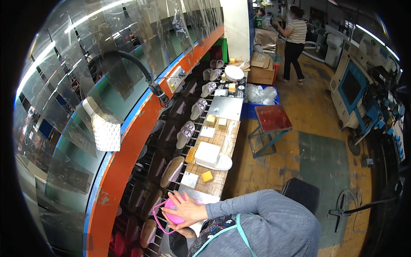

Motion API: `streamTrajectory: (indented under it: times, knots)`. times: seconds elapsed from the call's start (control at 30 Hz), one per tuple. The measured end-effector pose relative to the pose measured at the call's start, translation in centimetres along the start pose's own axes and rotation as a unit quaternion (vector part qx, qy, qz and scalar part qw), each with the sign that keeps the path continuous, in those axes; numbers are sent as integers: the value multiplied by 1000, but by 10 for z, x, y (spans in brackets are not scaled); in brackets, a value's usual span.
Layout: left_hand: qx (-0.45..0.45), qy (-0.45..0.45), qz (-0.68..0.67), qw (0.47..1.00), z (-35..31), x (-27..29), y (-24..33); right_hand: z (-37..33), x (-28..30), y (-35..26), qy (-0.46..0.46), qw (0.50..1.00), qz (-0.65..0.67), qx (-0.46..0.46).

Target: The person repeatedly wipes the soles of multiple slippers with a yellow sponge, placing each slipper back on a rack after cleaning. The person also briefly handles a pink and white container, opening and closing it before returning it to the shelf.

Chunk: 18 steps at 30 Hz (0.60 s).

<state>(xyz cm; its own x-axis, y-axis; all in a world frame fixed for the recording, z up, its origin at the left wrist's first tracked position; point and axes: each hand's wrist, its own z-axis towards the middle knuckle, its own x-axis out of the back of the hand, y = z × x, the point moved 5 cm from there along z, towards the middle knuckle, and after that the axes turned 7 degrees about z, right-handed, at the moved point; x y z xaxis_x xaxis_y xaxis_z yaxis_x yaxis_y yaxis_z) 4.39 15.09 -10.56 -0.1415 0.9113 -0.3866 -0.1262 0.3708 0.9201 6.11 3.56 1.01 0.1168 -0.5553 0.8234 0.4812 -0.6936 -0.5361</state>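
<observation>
A round pink container (171, 204) with a thin pink loop handle is held low in front of me, close to the rack's edge. Across its top lies my right hand (188, 210), fingers spread and bent round it, coming from a grey sleeve. Underneath, my left hand (187, 232) supports it; most of that hand is hidden. Just beyond is a wooden-topped bench (227, 137) carrying a yellow sponge block (207, 176), a white box-like block (208, 154) and a white shoe sole (223, 163).
Beside the bench, slippers (186, 134) line a dark rod conveyor, edged by an orange rail (124, 171). A red-topped stool (274, 118), a black chair (302, 192) and a blue crate (257, 112) stand to the right. Farther back, a person (296, 38) stands near machines.
</observation>
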Motion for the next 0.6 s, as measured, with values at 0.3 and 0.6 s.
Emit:
streamTrajectory:
  times: [0.3,0.6]
  knots:
    - [34,-7,-22,999,48,28,-33,20,4,-4,-179,931,-28,317]
    - [43,-13,-22,999,52,28,-44,23,2,-25,-151,936,39,314]
